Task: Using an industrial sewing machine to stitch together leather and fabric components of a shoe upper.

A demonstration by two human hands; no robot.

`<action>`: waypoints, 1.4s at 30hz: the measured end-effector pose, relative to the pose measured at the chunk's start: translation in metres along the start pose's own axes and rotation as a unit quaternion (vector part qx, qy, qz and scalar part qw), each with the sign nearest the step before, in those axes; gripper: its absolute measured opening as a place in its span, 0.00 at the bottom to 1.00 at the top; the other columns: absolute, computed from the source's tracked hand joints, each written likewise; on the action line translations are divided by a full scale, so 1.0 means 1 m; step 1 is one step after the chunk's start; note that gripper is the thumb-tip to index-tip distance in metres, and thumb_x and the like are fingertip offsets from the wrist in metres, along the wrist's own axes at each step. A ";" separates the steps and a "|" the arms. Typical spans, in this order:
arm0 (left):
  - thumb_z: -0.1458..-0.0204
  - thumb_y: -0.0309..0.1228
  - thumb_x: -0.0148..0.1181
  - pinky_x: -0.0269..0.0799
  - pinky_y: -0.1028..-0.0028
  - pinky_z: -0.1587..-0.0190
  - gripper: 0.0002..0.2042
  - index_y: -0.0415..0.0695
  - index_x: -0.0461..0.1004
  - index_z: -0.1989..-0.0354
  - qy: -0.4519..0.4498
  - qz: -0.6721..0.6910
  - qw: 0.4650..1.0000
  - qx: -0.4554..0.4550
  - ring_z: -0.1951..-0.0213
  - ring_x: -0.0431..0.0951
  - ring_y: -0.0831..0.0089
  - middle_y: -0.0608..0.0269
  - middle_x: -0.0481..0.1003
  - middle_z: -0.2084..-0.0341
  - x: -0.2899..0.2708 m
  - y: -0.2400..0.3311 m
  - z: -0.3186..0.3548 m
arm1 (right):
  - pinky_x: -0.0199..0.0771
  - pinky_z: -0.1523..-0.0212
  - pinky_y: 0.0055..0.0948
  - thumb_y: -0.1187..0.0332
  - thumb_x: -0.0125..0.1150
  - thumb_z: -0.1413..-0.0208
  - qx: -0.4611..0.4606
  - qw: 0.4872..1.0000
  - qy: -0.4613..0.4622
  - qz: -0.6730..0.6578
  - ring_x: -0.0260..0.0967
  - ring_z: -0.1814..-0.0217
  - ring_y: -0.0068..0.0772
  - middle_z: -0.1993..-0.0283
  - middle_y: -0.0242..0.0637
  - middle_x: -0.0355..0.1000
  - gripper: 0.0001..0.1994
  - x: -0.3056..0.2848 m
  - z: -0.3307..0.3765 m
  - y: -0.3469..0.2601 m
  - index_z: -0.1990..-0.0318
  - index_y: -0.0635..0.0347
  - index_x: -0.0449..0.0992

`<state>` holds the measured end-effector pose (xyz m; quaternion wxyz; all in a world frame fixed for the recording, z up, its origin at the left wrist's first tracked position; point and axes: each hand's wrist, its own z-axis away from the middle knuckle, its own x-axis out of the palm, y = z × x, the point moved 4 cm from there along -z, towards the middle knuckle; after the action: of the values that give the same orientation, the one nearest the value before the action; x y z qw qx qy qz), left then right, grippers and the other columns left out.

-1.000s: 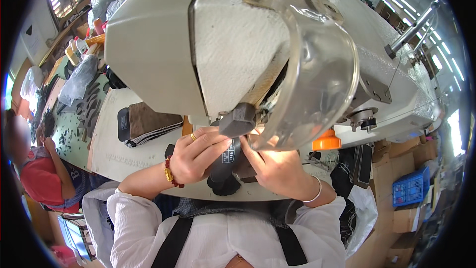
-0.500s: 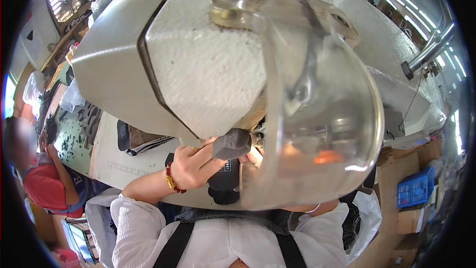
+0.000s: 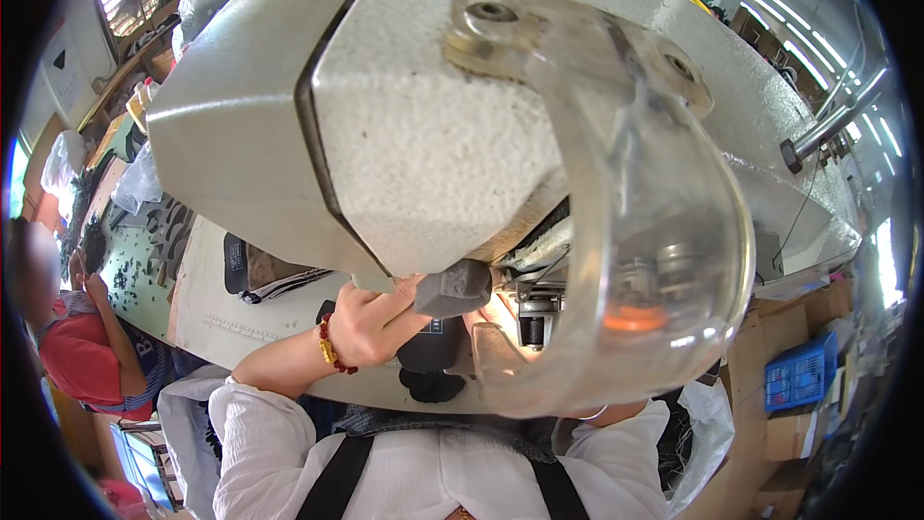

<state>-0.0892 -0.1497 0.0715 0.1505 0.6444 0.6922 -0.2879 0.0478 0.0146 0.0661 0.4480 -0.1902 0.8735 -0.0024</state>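
Below the pale sewing machine head (image 3: 433,144), my left hand (image 3: 371,325) is closed with its fingers curled at a soft grey fabric piece (image 3: 452,290). Its kind I cannot make out. Under and beside that hand lies a black knitted item (image 3: 429,351) with a label, its lower end bunched near the table's front edge. My right hand is hidden; only a bit of its forearm (image 3: 626,411) with a bracelet shows below the clear plastic guard (image 3: 664,193). Lit metal parts by the needle area (image 3: 535,313) show left of the guard's orange spot.
Dark folded textiles (image 3: 274,270) lie on the white worktable (image 3: 221,313) at the left. A person in a red top (image 3: 82,356) works at a green table further left. Cardboard boxes and a blue basket (image 3: 801,373) stand at the right.
The machine head sits further right and lower in view. Fingers of my right hand, seen earlier by the needle area, have gone out of sight, baring metal parts. My left hand stays at the grey fabric.
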 end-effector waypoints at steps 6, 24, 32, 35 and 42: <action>0.66 0.27 0.70 0.62 0.74 0.86 0.09 0.39 0.79 0.74 0.013 -0.018 1.000 0.011 0.83 0.71 0.77 0.44 0.82 0.63 0.000 0.001 -0.002 | 0.76 0.58 0.28 0.74 0.64 0.42 0.039 0.997 -0.009 -0.070 0.76 0.59 0.30 0.61 0.30 0.76 0.10 0.018 0.017 0.007 0.53 0.63 0.77; 0.64 0.24 0.64 0.79 0.66 0.64 0.17 0.37 0.83 0.61 0.001 0.001 0.999 -0.041 0.61 0.83 0.62 0.52 0.82 0.56 -0.011 0.000 -0.024 | 0.86 0.48 0.44 0.69 0.52 0.45 -0.180 0.917 -0.080 0.346 0.77 0.40 0.38 0.38 0.48 0.77 0.29 -0.016 -0.026 -0.020 0.37 0.75 0.75; 0.63 0.22 0.67 0.80 0.64 0.62 0.15 0.35 0.83 0.62 0.011 0.090 0.992 -0.086 0.60 0.83 0.59 0.53 0.83 0.55 -0.012 -0.007 -0.029 | 0.79 0.44 0.31 0.75 0.72 0.62 -0.156 0.931 -0.063 0.324 0.79 0.46 0.39 0.42 0.47 0.78 0.32 -0.019 -0.037 -0.021 0.42 0.73 0.78; 0.62 0.22 0.67 0.80 0.64 0.62 0.13 0.34 0.82 0.65 0.016 0.101 0.991 -0.088 0.60 0.83 0.59 0.54 0.83 0.58 -0.012 -0.009 -0.031 | 0.74 0.43 0.46 0.69 0.72 0.57 -0.118 0.973 -0.054 0.192 0.76 0.47 0.54 0.45 0.54 0.75 0.35 -0.013 -0.037 -0.014 0.38 0.76 0.72; 0.61 0.23 0.67 0.81 0.64 0.62 0.11 0.36 0.81 0.67 0.005 0.092 0.994 -0.058 0.60 0.83 0.60 0.55 0.82 0.59 -0.014 -0.005 -0.030 | 0.73 0.41 0.53 0.67 0.74 0.58 -0.107 0.981 -0.035 0.156 0.75 0.46 0.59 0.44 0.58 0.74 0.37 -0.014 -0.032 -0.017 0.38 0.77 0.71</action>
<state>-0.0878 -0.1427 0.1045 0.2099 0.6968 0.6467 -0.2285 0.0357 -0.0015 0.0995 0.4504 -0.0984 0.8713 0.1680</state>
